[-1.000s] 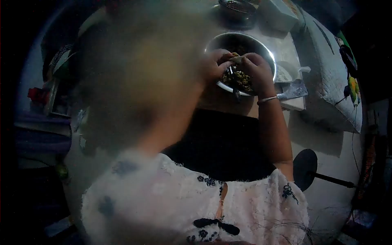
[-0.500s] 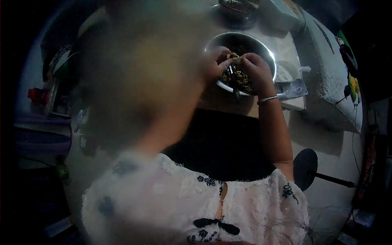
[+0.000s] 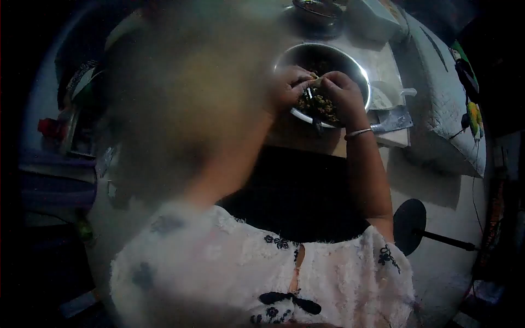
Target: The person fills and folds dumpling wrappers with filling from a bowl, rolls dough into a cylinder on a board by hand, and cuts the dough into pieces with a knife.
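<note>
My left hand point(image 3: 289, 87) and my right hand point(image 3: 344, 94) meet over a shiny metal bowl point(image 3: 365, 82). Between their fingertips they pinch a small pale dough wrapper point(image 3: 316, 82), one hand at each side. Chopped brown-green filling point(image 3: 324, 108) lies in the bowl below. A dark-handled utensil point(image 3: 317, 126) rests in the bowl, its handle toward me. A pale band circles my right wrist. Part of my left hand is hazy behind a large blur.
Beyond the bowl stand a dark pot point(image 3: 317, 19) and a white box point(image 3: 372, 22). Right of the bowl are a plastic bag point(image 3: 392, 120) and a white padded seat point(image 3: 448, 104). A black round-based stand point(image 3: 410, 227) lies nearer me. A blur covers the upper left.
My fingers have closed further over the wrapper, and less of it and of the filling on it shows. Both arms stay nearly in place.
</note>
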`<action>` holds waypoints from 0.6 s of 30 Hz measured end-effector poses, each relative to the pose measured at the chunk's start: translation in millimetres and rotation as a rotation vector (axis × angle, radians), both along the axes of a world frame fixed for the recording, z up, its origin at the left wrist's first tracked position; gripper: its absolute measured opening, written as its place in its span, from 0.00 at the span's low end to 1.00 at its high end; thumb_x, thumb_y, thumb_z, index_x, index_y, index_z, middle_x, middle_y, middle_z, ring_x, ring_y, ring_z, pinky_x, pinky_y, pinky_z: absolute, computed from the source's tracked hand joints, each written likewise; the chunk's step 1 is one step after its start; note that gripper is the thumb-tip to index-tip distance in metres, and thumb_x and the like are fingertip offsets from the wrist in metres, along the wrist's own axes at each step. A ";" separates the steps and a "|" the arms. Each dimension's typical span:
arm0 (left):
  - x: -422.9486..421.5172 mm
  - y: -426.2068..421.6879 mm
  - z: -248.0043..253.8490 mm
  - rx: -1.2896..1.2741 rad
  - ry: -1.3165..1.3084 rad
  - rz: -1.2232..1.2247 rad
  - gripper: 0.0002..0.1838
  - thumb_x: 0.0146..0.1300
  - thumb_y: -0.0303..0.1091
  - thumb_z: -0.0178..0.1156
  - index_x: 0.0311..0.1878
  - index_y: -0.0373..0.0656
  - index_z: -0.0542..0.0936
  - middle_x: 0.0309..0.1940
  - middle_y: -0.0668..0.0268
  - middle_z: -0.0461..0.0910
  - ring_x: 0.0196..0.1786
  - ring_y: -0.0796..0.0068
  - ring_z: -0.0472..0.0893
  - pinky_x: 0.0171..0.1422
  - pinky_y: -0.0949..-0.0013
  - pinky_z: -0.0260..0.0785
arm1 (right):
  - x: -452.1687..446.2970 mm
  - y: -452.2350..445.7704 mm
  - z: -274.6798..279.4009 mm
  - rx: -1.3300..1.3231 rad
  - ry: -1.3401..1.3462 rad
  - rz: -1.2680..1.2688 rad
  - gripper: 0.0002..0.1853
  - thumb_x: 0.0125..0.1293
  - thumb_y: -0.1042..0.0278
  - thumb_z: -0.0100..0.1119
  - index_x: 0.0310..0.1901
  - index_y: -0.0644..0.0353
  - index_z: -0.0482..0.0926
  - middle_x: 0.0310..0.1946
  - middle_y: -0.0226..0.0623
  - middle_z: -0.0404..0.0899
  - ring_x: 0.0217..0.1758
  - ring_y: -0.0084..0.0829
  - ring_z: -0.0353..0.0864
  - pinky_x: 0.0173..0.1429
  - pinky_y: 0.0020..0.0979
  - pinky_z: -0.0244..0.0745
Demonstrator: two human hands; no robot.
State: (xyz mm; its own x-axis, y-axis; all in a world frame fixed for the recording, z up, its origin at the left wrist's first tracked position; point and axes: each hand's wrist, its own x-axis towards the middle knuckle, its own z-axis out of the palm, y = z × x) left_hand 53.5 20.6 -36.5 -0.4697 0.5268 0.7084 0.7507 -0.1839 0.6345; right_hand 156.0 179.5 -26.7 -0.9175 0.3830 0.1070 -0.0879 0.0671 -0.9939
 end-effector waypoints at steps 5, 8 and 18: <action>8.5 -4.0 9.3 -0.093 -0.118 0.019 0.07 0.55 0.26 0.66 0.38 0.39 0.83 0.37 0.61 0.83 0.43 0.67 0.82 0.48 0.67 0.74 | 1.1 -1.4 2.1 0.027 -0.012 -0.011 0.07 0.65 0.69 0.59 0.40 0.62 0.80 0.34 0.30 0.80 0.36 0.20 0.78 0.42 0.23 0.74; 5.6 -3.7 9.2 -0.099 -0.121 0.019 0.09 0.55 0.25 0.66 0.41 0.39 0.82 0.38 0.61 0.82 0.42 0.68 0.82 0.47 0.67 0.74 | 0.7 0.0 -1.5 -0.082 0.019 0.010 0.07 0.65 0.69 0.59 0.41 0.62 0.79 0.34 0.30 0.80 0.36 0.20 0.78 0.42 0.23 0.74; 0.2 -3.1 -0.7 -0.175 -0.085 0.132 0.08 0.57 0.26 0.65 0.39 0.39 0.80 0.34 0.60 0.81 0.39 0.69 0.82 0.43 0.68 0.74 | -2.2 5.6 -8.0 -0.013 0.036 -0.007 0.08 0.66 0.68 0.57 0.42 0.62 0.79 0.34 0.31 0.80 0.36 0.21 0.79 0.42 0.24 0.75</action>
